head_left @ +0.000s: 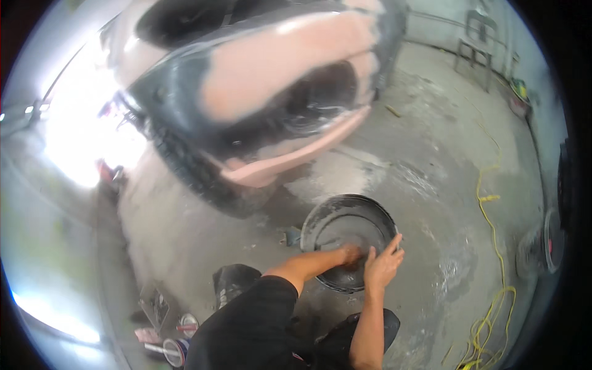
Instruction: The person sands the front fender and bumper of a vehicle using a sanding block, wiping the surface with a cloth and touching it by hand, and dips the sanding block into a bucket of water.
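A round black basin (316, 229) stands on the floor in front of me, with murky grey water in it. My left hand (351, 254) reaches down into the basin; its fingers are blurred and partly under the water, so what they hold is hidden. At the basin's right rim is my right hand (383, 266), its fingers stretched out and apart, the thumb toward the inside. I cannot tell whether it rests on the rim.
Ahead rises a car body (271, 68) with pinkish filler patches. A yellow cord (491, 225) trails along the right side. A chair (478, 43) stands far right, a clear bucket (538, 250) by the right wall. At lower left are a can (175, 351) and a small blue-grey scrap (292, 236) beside the basin.
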Motion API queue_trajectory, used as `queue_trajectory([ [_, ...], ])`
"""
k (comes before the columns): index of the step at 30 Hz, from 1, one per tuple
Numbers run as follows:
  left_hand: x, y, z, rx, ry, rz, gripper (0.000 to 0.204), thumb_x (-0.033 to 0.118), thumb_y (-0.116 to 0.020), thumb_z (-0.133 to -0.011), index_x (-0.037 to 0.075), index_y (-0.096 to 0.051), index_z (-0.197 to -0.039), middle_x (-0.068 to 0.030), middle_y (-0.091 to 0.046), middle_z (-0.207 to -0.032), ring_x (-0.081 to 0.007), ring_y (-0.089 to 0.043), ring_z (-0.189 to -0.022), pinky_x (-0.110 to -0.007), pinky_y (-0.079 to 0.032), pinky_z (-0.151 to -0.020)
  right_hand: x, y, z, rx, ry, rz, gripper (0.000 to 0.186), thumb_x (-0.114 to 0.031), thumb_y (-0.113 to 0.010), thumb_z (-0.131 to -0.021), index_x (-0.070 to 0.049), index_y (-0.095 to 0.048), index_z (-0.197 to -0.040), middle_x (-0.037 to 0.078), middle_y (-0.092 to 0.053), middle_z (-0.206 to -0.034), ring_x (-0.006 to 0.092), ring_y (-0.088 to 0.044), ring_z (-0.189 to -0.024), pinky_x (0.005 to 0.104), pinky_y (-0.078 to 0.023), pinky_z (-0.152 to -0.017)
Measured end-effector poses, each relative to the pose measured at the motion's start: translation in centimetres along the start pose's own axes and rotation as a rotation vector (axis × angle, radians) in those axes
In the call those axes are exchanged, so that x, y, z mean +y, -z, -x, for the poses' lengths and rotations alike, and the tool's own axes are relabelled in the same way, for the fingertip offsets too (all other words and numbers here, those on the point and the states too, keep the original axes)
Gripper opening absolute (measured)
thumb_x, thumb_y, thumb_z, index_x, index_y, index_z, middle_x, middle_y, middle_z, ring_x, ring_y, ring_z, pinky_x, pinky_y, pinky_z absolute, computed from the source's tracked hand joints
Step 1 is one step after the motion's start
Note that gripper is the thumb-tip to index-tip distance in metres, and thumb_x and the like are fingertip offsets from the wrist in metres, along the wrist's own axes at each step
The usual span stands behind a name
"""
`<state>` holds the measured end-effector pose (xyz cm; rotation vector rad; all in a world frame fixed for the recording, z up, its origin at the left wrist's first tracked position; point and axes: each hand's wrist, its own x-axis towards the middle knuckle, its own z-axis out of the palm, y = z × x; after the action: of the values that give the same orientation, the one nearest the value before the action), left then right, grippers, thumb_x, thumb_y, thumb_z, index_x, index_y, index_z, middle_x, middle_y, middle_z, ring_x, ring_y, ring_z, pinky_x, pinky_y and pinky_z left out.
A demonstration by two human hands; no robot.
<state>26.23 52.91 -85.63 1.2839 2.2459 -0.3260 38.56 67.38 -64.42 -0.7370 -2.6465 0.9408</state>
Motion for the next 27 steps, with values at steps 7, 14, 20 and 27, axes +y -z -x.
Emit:
queue_trajectory([
  [7,0.8,15.4,7.7,0.38,-0.094,0.391,0.111,0.039,-0.083,-0.084,0.015,-0.019,-0.172,-0.0352,-0.04,-0.152,-0.0529,-0.051,-0.139,-0.057,-0.046,-0.116,2.0,0.3,0.0,0.114,0.045,0.152,0.096,-0.022,-0.08,-0.095,-0.002,-0.023,-0.169,0.037,-0.04,-0.155,0.0511,-0.043,-0.144,0.0602,-0.04,-0.118],
  [14,-3.1,21.7,17.4,0.562,-0.196,0.476,0.103,0.035,-0.076,-0.087,0.017,-0.022,-0.173,-0.0316,-0.041,-0.15,-0.0506,-0.051,-0.134,-0.054,-0.045,-0.114,1.3,0.4,0.0,-0.018,0.15,0.394,0.076,-0.021,-0.077,-0.097,0.002,-0.04,-0.159,0.036,-0.03,-0.165,0.0509,-0.02,-0.161,0.0633,-0.022,-0.129],
  [20,-7.1,22.6,32.0,0.496,-0.229,0.333,0.1,0.035,-0.076,-0.083,0.018,-0.031,-0.171,-0.0281,-0.045,-0.151,-0.0492,-0.053,-0.134,-0.056,-0.047,-0.11,2.5,-9.4,-2.2,-0.423,0.419,0.233,0.028,-0.021,-0.069,-0.099,0.005,-0.076,-0.107,0.036,-0.055,-0.147,0.0497,-0.056,-0.134,0.0565,-0.043,-0.117],
  [27,-14.2,11.7,49.2,0.231,0.064,0.367,0.096,0.048,-0.072,-0.088,0.017,-0.032,-0.17,-0.0248,-0.046,-0.158,-0.0466,-0.054,-0.134,-0.059,-0.049,-0.107,5.6,-20.0,-3.8,-1.213,0.166,0.617,0.036,-0.027,-0.055,-0.105,-0.005,-0.074,-0.128,0.02,-0.071,-0.132,0.0384,-0.069,-0.115,0.0499,-0.053,-0.097],
])
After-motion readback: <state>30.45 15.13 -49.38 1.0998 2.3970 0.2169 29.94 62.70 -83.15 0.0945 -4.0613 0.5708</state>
